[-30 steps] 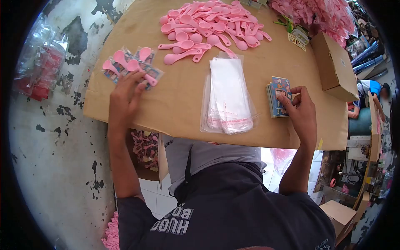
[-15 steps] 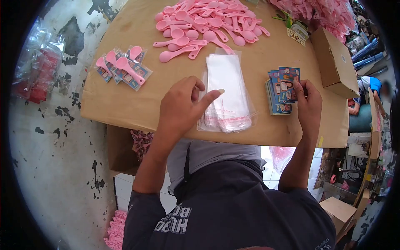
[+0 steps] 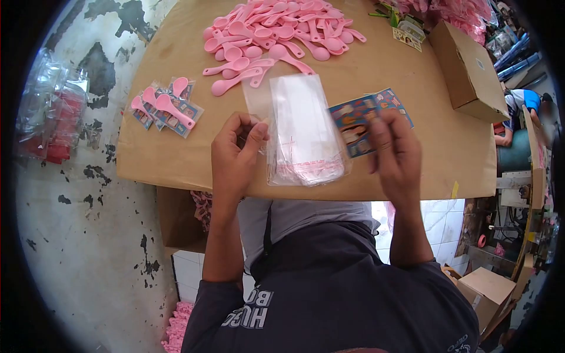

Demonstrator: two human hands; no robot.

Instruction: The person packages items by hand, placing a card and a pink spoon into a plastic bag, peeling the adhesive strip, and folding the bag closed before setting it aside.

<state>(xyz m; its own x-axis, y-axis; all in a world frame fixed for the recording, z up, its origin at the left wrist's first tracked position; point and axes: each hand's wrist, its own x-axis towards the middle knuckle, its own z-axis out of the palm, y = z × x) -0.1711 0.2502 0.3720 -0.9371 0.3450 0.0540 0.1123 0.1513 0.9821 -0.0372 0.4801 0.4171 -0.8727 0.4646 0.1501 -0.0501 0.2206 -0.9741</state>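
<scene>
A stack of clear plastic bags (image 3: 303,126) with pink-printed lower ends lies on the brown-covered table in front of me. At the stack's left edge, my left hand (image 3: 235,153) has its thumb and fingers pinched on the edge of a clear bag; the film there is hard to make out. My right hand (image 3: 397,150), slightly blurred, grips a blue printed card (image 3: 353,126) over the right edge of the bags. Behind that hand, more blue cards (image 3: 393,105) lie on the table, partly hidden.
A heap of pink spoons (image 3: 282,29) covers the table's far side. Several bagged spoons with cards (image 3: 168,109) lie at the left. A cardboard box (image 3: 471,73) stands on the right edge. Another person (image 3: 521,109) is at the far right; a peeling wall (image 3: 100,217) is at the left.
My right hand has lifted a card from the pile and carried it left to the bags. My left hand has drawn left and closed at the bags' edge.
</scene>
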